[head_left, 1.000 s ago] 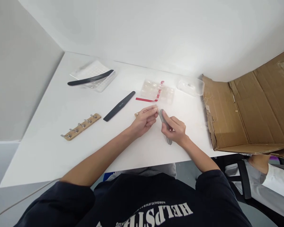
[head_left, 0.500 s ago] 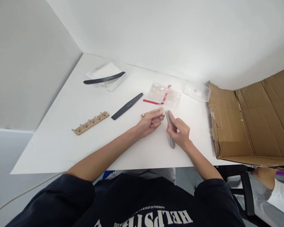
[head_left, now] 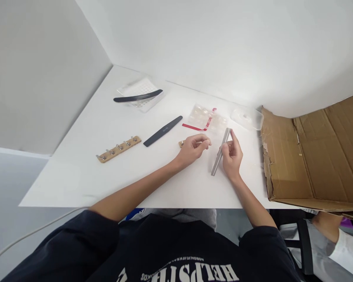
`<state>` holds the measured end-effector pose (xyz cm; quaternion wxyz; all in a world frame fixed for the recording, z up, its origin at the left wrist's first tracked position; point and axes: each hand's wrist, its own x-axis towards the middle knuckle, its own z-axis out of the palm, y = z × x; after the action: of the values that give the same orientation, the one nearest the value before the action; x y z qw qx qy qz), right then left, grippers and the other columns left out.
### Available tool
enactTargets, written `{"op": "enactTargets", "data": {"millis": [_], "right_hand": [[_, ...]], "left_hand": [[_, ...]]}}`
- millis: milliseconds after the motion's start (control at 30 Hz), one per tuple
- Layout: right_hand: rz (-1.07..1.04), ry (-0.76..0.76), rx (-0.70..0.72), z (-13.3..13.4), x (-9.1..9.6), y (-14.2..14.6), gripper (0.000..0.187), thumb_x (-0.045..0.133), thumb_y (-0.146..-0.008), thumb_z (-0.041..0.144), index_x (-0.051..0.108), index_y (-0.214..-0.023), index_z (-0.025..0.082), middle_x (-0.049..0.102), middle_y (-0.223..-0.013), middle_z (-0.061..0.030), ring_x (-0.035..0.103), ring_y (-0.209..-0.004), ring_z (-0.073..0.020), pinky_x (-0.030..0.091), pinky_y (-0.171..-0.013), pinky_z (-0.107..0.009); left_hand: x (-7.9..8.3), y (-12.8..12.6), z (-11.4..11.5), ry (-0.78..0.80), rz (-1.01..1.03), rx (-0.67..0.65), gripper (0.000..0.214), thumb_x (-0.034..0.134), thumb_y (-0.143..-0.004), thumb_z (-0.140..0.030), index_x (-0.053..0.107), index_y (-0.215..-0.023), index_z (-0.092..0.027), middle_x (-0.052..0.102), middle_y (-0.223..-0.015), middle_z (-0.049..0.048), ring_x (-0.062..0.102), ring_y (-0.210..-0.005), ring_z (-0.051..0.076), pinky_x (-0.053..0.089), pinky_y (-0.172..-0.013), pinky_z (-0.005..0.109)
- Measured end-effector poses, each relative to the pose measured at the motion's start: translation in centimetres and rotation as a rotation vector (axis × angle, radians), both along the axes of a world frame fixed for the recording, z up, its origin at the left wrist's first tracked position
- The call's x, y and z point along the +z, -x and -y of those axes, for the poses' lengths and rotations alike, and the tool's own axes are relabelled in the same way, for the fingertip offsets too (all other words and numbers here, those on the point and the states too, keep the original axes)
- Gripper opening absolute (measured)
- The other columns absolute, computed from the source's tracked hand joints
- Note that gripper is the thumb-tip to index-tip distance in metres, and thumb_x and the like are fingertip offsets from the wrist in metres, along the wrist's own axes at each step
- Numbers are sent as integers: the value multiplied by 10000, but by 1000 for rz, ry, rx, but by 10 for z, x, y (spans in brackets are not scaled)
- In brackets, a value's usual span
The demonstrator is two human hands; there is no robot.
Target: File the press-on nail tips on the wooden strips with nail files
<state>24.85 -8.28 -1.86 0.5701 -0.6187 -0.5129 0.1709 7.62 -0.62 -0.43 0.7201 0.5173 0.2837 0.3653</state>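
Observation:
My right hand grips a grey nail file, which stands tilted, its upper end leaning right. Thumb and fingers of my left hand are pinched together on a small pale piece, mostly hidden by the fingertips. A gap separates this piece from the file. Just behind the left hand, the end of a light wooden strip with a metal clip peeks out; the hand covers the remainder. Beyond both hands lies a clear plastic tray with a red band across it.
Left of my hands lie a dark nail file and a wooden strip with several metal clips. Farther back, a curved black file rests on a clear case. A clear lid sits near the open cardboard box at right.
My right hand has drawn the file away to the right of my left hand and turned it, with the palm side now showing more. My left hand keeps its pinch. The view has shifted slightly.

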Motion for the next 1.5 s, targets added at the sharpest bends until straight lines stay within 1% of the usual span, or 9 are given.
{"op": "enactTargets", "data": {"millis": [200,367,467,733,933,1067,1167,1333,1500], "right_hand": [[-298,113,101,-6,0,-5,432,498,-1057,548,580,-1367,259,577,-864,21,619,-710,-124,585,-585,-240],[-443,220,301,-6,5,-6,355,466,-1055,548,588,-1215,255,565,-916,7,510,-594,-96,406,-427,-200],[-330,283,441,-2,11,-6,435,631,-981,559,614,-1291,255,536,-902,21,431,-569,-86,366,-439,-222],[-38,178,326,5,17,0,294,811,-865,400,740,-1088,223,615,-843,24,475,-590,-89,436,-554,-269],[-101,184,279,4,17,3,312,853,-825,433,740,-1033,228,696,-883,3,541,-646,-107,474,-597,-273],[-221,199,210,1,20,4,365,898,-772,453,739,-1010,227,644,-826,31,507,-618,-93,449,-573,-262],[-430,253,228,-1,21,4,376,892,-782,457,745,-1042,229,565,-753,58,406,-529,-62,343,-463,-236],[-782,416,319,-1,25,2,444,937,-721,446,744,-1041,206,448,-668,83,298,-511,-52,176,-384,-199],[-921,549,437,0,26,2,428,956,-707,394,734,-1011,190,389,-641,104,218,-515,-42,146,-373,-168]], "left_hand": [[-4,-2,-2,-82,-50,-49,306,751,-882,-453,685,-802,-166,583,-737,-11,381,-453,42,281,-425,227],[-3,-2,-4,10,-18,-164,318,783,-853,-428,637,-749,-165,549,-699,-19,366,-411,35,245,-404,230],[-1,-1,-6,64,14,-183,332,798,-846,-436,630,-749,-166,530,-688,-24,356,-414,31,223,-401,222],[-4,0,-9,130,34,-282,373,824,-826,-432,604,-694,-162,513,-620,-26,316,-400,22,200,-401,209],[-4,3,-9,117,40,-307,388,788,-875,-503,625,-768,-167,386,-492,-84,298,-407,49,231,-403,206],[-3,3,-7,63,24,-280,349,749,-895,-502,664,-947,-167,464,-585,-77,328,-441,59,285,-422,216],[-8,1,-1,-200,-68,-124,253,679,-953,-401,678,-1063,-174,628,-822,-14,379,-476,50,363,-477,237],[-23,-4,13,-989,-315,337,80,665,-1002,-220,707,-1060,-185,718,-940,17,512,-582,83,451,-646,261],[-26,-4,14,-1223,-404,498,103,627,-1058,-236,703,-1007,-187,740,-889,27,666,-727,136,461,-659,257]]}}
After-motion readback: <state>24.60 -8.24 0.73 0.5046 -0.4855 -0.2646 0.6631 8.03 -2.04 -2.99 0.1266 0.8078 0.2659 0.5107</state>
